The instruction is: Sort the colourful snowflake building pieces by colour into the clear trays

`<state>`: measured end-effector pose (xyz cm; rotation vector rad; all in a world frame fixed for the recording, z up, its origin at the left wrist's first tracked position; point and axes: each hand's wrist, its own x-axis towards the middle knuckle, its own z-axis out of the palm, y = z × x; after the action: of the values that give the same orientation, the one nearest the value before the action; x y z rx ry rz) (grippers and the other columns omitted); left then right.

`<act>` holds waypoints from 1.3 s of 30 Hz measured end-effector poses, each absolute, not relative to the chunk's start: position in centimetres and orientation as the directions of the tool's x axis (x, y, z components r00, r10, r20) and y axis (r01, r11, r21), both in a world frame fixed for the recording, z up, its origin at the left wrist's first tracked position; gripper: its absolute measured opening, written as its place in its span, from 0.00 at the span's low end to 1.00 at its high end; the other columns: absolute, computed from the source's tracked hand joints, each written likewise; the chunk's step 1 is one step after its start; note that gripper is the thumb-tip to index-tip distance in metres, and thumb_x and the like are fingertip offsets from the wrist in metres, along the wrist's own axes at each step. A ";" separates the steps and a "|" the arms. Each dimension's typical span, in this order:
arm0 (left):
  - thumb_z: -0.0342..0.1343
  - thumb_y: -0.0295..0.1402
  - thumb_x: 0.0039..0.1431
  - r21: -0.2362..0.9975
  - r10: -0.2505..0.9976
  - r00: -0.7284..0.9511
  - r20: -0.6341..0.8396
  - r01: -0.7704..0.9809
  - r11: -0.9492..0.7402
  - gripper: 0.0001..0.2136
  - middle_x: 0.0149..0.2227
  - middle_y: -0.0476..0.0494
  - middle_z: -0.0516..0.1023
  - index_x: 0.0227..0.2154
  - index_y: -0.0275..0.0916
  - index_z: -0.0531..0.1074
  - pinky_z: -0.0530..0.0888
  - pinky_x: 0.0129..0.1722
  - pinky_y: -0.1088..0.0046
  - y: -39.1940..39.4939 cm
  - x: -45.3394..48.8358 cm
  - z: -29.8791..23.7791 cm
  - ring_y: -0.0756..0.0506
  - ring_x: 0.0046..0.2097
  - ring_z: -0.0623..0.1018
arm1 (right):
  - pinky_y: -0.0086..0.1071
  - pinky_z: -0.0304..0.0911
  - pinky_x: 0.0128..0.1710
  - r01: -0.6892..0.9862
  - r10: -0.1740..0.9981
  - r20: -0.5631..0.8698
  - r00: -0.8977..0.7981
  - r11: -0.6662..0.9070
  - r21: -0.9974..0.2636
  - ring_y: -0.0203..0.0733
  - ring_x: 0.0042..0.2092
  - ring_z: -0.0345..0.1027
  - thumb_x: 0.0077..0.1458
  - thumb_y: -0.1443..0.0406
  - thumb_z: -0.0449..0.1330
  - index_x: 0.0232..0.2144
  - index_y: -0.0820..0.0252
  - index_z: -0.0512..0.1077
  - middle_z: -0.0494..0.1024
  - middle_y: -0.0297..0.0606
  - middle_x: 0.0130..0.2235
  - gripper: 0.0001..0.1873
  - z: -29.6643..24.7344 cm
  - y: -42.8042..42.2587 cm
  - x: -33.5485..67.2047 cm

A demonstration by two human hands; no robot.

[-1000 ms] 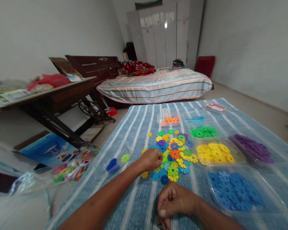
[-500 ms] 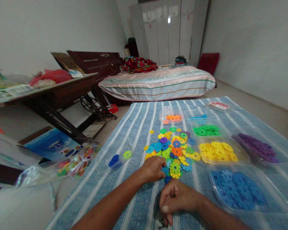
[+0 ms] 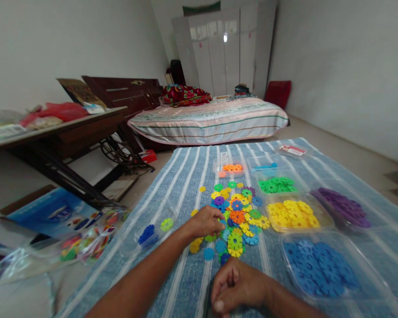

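Note:
A pile of mixed coloured plastic flower discs lies on a blue striped cloth. My left hand rests at the pile's left edge, fingers curled and pinched on the discs there; what it grips is hidden. My right hand sits close to me on the cloth, fingers curled into a loose fist, contents hidden. Clear trays hold sorted discs: blue, yellow, green, purple, orange.
A clear tray with blue discs and one green disc lies left of the pile. A plastic bag of discs and a blue box sit on the floor at left. A dark table and a bed stand behind.
My left hand went from the pile's left edge toward me and returned to that edge. The right hand stays curled near me. The camera view shifted slightly.

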<state>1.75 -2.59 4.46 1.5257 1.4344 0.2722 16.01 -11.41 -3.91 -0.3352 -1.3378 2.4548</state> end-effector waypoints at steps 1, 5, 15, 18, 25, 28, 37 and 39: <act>0.57 0.28 0.41 0.768 0.864 0.268 -0.427 0.612 0.189 0.08 0.15 0.55 0.69 0.27 0.33 0.74 0.63 0.22 0.78 -1.7 2.5 4.9 0.53 0.19 0.67 | 0.23 0.57 0.25 -0.159 0.395 -0.057 -0.917 -0.493 -0.855 0.27 0.21 0.60 0.37 0.55 0.70 0.28 0.70 0.76 0.72 0.34 0.21 0.22 -4.1 -11.3 16.0; 0.60 0.27 0.44 0.883 0.942 0.176 -0.287 0.431 0.188 0.12 0.19 0.52 0.73 0.36 0.33 0.73 0.64 0.21 0.80 2.8 7.2 7.7 0.54 0.20 0.69 | 0.22 0.54 0.24 -0.118 0.429 -0.099 -0.898 -0.449 -0.886 0.24 0.21 0.54 0.35 0.53 0.71 0.29 0.70 0.77 0.69 0.30 0.21 0.25 -4.9 -11.1 15.9; 0.55 0.27 0.48 0.875 0.978 0.119 -0.170 0.476 0.094 0.02 0.24 0.49 0.76 0.25 0.35 0.71 0.67 0.24 0.80 5.9 9.1 9.4 0.53 0.24 0.73 | 0.22 0.56 0.24 -0.153 0.431 -0.077 -0.899 -0.474 -0.867 0.24 0.21 0.56 0.35 0.54 0.71 0.28 0.71 0.77 0.69 0.32 0.21 0.24 -4.8 -11.2 15.8; 0.55 0.25 0.44 0.809 0.955 0.184 -0.233 0.582 0.085 0.03 0.18 0.52 0.71 0.19 0.35 0.71 0.65 0.23 0.79 3.1 5.2 7.7 0.52 0.21 0.70 | 0.24 0.59 0.25 -0.185 0.401 -0.038 -0.915 -0.503 -0.844 0.27 0.21 0.62 0.36 0.54 0.71 0.27 0.71 0.75 0.71 0.33 0.20 0.23 -3.6 -11.4 15.9; 0.55 0.24 0.37 0.631 0.871 0.344 -0.351 0.774 -0.052 0.03 0.17 0.55 0.67 0.18 0.36 0.73 0.59 0.24 0.78 -4.2 0.0 5.3 0.53 0.23 0.66 | 0.27 0.63 0.26 -0.186 0.345 -0.008 -0.938 -0.525 -0.831 0.32 0.20 0.67 0.41 0.54 0.69 0.25 0.71 0.73 0.73 0.35 0.19 0.22 -3.0 -11.6 16.3; 0.55 0.28 0.40 0.454 0.846 0.395 -0.358 0.865 -0.211 0.05 0.20 0.53 0.70 0.22 0.37 0.75 0.59 0.26 0.78 -6.0 0.1 4.6 0.51 0.26 0.68 | 0.26 0.63 0.25 -0.200 0.351 0.004 -0.936 -0.524 -0.828 0.32 0.20 0.67 0.43 0.56 0.68 0.25 0.71 0.73 0.74 0.37 0.20 0.20 -3.2 -11.7 16.5; 0.57 0.28 0.39 0.412 0.895 0.334 -0.295 0.890 -0.197 0.04 0.24 0.51 0.72 0.23 0.38 0.73 0.59 0.27 0.77 -6.6 1.5 3.2 0.49 0.29 0.69 | 0.26 0.63 0.24 -0.199 0.368 -0.012 -0.930 -0.529 -0.825 0.32 0.20 0.67 0.42 0.56 0.68 0.24 0.71 0.73 0.74 0.37 0.20 0.19 -2.8 -11.8 16.5; 0.57 0.27 0.38 0.512 0.899 0.306 -0.313 0.852 -0.112 0.03 0.21 0.54 0.70 0.21 0.37 0.71 0.59 0.26 0.78 -6.4 1.3 3.1 0.51 0.27 0.68 | 0.26 0.63 0.24 -0.196 0.363 -0.010 -0.932 -0.525 -0.828 0.32 0.20 0.67 0.42 0.56 0.68 0.25 0.71 0.73 0.74 0.37 0.20 0.19 -2.9 -11.8 16.5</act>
<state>1.27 -6.39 3.05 1.9635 1.5497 0.0996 16.50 -11.81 -2.91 -0.2602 -1.3135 2.4800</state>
